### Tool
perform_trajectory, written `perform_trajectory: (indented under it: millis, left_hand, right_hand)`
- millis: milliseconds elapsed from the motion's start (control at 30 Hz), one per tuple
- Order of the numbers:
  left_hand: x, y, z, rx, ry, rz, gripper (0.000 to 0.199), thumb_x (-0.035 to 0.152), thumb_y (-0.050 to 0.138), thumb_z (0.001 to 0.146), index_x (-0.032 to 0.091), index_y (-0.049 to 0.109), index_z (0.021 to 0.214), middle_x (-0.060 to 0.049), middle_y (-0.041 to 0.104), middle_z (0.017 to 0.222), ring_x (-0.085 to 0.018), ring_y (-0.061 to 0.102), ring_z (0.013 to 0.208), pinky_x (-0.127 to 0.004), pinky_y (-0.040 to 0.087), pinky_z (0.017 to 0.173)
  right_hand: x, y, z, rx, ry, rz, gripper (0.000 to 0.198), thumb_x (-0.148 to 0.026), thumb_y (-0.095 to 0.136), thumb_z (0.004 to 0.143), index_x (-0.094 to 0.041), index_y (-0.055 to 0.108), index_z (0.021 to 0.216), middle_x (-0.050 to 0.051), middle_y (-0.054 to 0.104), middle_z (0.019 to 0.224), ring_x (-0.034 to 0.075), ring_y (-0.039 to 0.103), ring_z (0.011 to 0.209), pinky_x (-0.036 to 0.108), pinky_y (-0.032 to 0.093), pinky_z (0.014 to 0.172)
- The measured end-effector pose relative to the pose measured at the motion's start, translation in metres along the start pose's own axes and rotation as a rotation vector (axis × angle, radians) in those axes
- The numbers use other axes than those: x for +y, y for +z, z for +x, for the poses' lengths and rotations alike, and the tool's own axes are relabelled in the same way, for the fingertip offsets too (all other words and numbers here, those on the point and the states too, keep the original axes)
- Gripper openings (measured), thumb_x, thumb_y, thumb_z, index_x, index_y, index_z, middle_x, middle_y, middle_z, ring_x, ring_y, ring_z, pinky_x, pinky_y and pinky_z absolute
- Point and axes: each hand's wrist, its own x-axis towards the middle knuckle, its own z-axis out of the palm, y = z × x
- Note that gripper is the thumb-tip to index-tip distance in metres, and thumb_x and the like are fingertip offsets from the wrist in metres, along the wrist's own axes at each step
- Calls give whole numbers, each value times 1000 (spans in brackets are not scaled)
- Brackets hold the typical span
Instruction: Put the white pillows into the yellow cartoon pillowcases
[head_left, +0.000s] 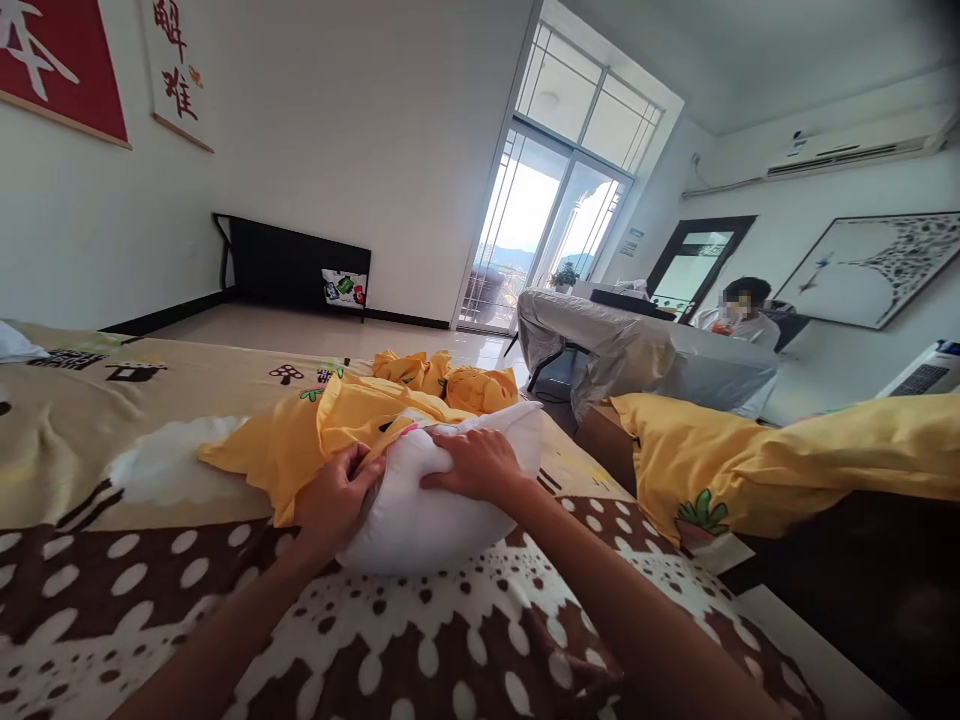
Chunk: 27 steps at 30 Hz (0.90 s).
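Observation:
A white pillow (427, 530) lies in front of me on a patterned blanket, its far end tucked into the mouth of a yellow pillowcase (300, 430). My left hand (341, 490) pinches the edge of the pillowcase at the pillow's left side. On top of the pillow rests my right hand (476, 465), its fingers pressed into the white fabric and the thumb apart from them. More bunched yellow fabric (480, 388) lies just beyond the pillow. How far the pillow reaches inside the case is hidden.
The brown and cream blanket (187, 620) spreads beneath everything. On the right lies a yellow pillow (750, 470) with a green plant print. Farther back, a person (742, 310) sits behind a table draped in plastic (600, 340). A black folded frame (292, 265) stands by the wall.

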Motion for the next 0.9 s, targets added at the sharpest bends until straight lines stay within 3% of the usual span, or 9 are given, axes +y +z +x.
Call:
perform_trajectory:
  millis: [100, 267, 400, 500, 600, 700, 800, 900]
  left_hand:
    - [12, -6, 1, 12, 43, 73, 27, 48, 47, 79, 21, 44, 74, 4, 51, 67, -14, 52, 62, -23, 40, 57]
    - [18, -4, -8, 42, 191, 581, 13, 25, 42, 82, 21, 49, 72, -2, 61, 72, -19, 59, 69, -28, 41, 65]
    - [-1, 10, -33, 100, 471, 719, 22, 22, 36, 89, 18, 56, 82, -6, 61, 76, -20, 60, 71, -30, 44, 64]
    - [-15, 9, -50, 95, 648, 678, 21, 18, 37, 89, 17, 54, 101, -8, 61, 90, -21, 59, 85, -32, 47, 77]
    - [-28, -5, -53, 15, 597, 610, 24, 19, 42, 87, 20, 49, 110, -8, 59, 104, -22, 56, 98, -34, 45, 87]
    - [-38, -14, -42, -38, 477, 518, 21, 31, 47, 88, 21, 51, 105, -6, 60, 106, -21, 57, 100, -31, 47, 85]
    - [-38, -7, -26, 20, 469, 487, 25, 37, 50, 86, 20, 54, 104, -7, 62, 102, -23, 58, 98, -34, 48, 85]
    - [-24, 9, -9, 64, 476, 485, 21, 30, 53, 84, 18, 55, 101, -8, 63, 100, -24, 58, 97, -37, 48, 85]
  right_hand:
    - [-23, -9, 19, -12, -28, -21, 60, -71, 54, 71, -24, 67, 106, 9, 71, 92, 26, 65, 85, 34, 45, 70]
    - [-46, -9, 36, -44, -85, -27, 42, -54, 58, 73, -19, 71, 94, 11, 71, 89, 25, 66, 84, 32, 46, 69]
    - [-27, 6, 27, 10, -18, 12, 47, -59, 53, 76, -18, 70, 91, 12, 71, 89, 26, 66, 82, 33, 46, 67]
    - [-1, 18, 13, 47, 75, 58, 56, -70, 42, 79, -21, 68, 89, 9, 70, 88, 26, 65, 81, 34, 44, 67]
    - [22, 25, 6, 50, 157, 97, 60, -74, 35, 80, -23, 66, 86, 8, 70, 86, 24, 64, 80, 32, 42, 66]
    - [38, 29, 4, 61, 212, 131, 62, -76, 33, 80, -23, 64, 84, 7, 70, 87, 23, 64, 81, 30, 38, 64]
    - [52, 34, 4, 75, 267, 185, 59, -76, 38, 78, -23, 64, 83, 6, 70, 88, 23, 63, 80, 28, 35, 61]
    - [63, 40, 3, 78, 321, 245, 57, -75, 42, 78, -24, 65, 84, 6, 70, 89, 24, 63, 83, 28, 34, 61]
